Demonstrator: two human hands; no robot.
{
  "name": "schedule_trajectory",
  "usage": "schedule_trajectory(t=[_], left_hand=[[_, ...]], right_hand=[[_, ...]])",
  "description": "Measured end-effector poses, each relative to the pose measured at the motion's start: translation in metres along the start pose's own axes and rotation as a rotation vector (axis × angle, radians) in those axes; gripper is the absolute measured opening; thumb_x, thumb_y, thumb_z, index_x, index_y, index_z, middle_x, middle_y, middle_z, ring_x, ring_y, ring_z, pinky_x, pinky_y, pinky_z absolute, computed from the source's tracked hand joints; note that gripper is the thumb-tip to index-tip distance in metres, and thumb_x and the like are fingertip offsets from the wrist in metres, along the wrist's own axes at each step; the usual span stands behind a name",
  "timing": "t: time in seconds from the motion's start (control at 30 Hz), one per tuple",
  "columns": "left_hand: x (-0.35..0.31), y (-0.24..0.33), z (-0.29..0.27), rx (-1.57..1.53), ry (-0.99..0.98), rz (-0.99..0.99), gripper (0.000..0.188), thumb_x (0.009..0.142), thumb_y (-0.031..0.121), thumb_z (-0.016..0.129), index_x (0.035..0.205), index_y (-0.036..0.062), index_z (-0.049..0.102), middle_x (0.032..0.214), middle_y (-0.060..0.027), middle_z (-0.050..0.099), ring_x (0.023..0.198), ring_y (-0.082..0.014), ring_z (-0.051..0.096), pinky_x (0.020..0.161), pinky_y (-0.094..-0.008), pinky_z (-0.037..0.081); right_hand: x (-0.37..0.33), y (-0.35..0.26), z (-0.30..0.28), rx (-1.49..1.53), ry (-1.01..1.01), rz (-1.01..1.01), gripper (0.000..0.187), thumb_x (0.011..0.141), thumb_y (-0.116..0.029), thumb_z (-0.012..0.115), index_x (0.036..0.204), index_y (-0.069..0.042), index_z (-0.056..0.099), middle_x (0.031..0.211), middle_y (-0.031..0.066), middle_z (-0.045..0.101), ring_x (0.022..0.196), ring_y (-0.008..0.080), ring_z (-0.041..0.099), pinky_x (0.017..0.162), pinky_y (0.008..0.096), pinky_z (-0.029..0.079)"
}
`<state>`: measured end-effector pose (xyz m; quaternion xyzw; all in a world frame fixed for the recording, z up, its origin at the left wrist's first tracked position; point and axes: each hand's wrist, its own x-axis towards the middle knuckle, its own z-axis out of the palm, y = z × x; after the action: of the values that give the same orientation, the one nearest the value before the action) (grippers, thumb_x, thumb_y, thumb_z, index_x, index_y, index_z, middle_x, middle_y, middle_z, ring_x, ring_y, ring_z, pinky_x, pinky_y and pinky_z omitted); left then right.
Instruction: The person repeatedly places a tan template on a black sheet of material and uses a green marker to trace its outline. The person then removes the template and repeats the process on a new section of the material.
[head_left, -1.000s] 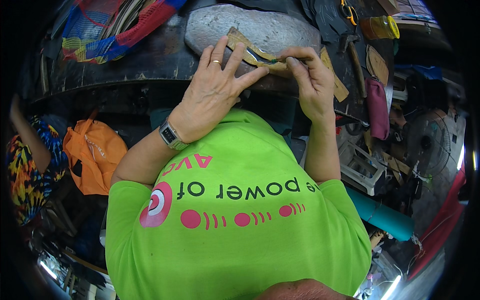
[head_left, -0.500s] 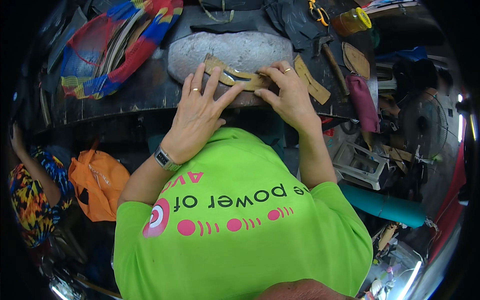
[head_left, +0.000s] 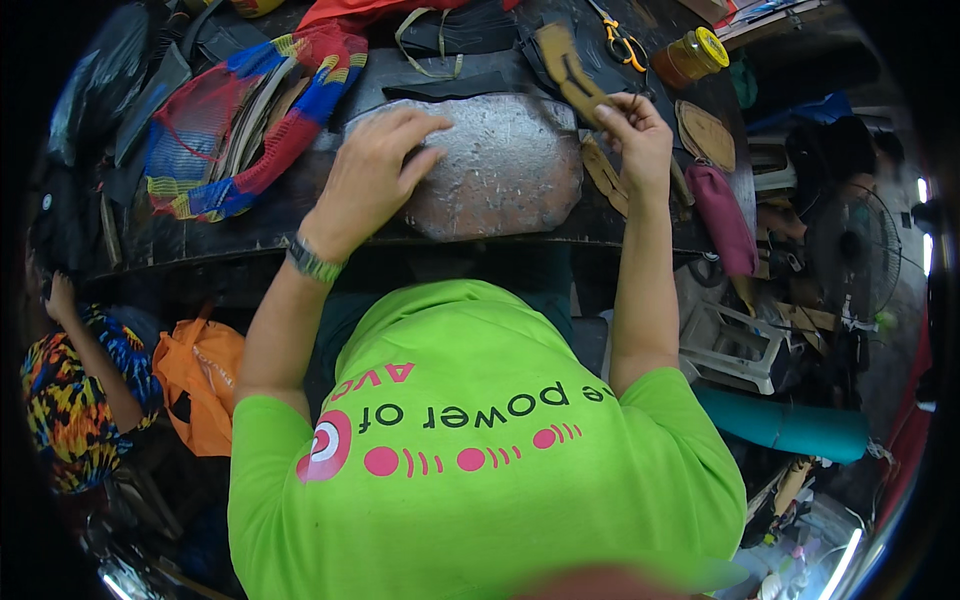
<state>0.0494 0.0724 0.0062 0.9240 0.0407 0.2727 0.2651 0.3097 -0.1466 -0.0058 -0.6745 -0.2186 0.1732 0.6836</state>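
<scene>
My right hand (head_left: 642,135) pinches a curved brown template piece (head_left: 565,65) with a slit in it, raised at the right above the dark table (head_left: 290,235). Beneath that hand, a second brown slotted piece (head_left: 603,178) lies partly hidden on the tabletop. My left hand (head_left: 370,175) is over the left end of a grey, worn slab (head_left: 500,175), its fingers apart and nothing in them. Whether its palm touches the slab I cannot tell. Black flat pieces (head_left: 447,88) lie just beyond the slab.
At the left lies a red, blue and yellow mesh bag (head_left: 215,130) with flat sheets inside. Far right are orange-handled scissors (head_left: 625,45), a yellow-lidded jar (head_left: 690,58), a brown oval piece (head_left: 705,133) and a maroon roll (head_left: 722,220). Another person's arm (head_left: 95,355) shows at the left.
My right hand has lifted the brown template off the slab and carried it right and away from me. My left hand has let go of it and shifted slightly left.
</scene>
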Motion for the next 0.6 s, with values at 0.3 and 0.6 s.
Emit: schedule_trajectory(t=[0.3,0.6], left_hand=[[0.056,-0.052,0.021,0.432,-0.126,-0.030,0.019,0.094,0.025,0.070,0.104,0.0105,0.077,0.098,-0.0053,0.073,0.095,-0.0274,0.065,0.087,-0.0419,0.047],[0.013,-0.009,0.009,0.277,0.093,0.283,0.004,0.091,0.017,0.070,0.094,0.0139,0.070,0.090,0.0002,0.067,0.091,-0.0195,0.066,0.089,-0.0364,0.046]], right_hand=[[0.029,0.036,-0.009,-0.619,0.247,-0.336,0.012,0.090,-0.007,0.078,0.099,0.001,0.074,0.085,0.0015,0.068,0.066,0.0078,0.058,0.061,0.0236,0.047],[-0.001,0.007,-0.039,0.339,0.157,0.079,0.017,0.093,-0.008,0.079,0.105,-0.007,0.068,0.087,0.0001,0.069,0.062,0.0094,0.061,0.050,0.0199,0.040]])
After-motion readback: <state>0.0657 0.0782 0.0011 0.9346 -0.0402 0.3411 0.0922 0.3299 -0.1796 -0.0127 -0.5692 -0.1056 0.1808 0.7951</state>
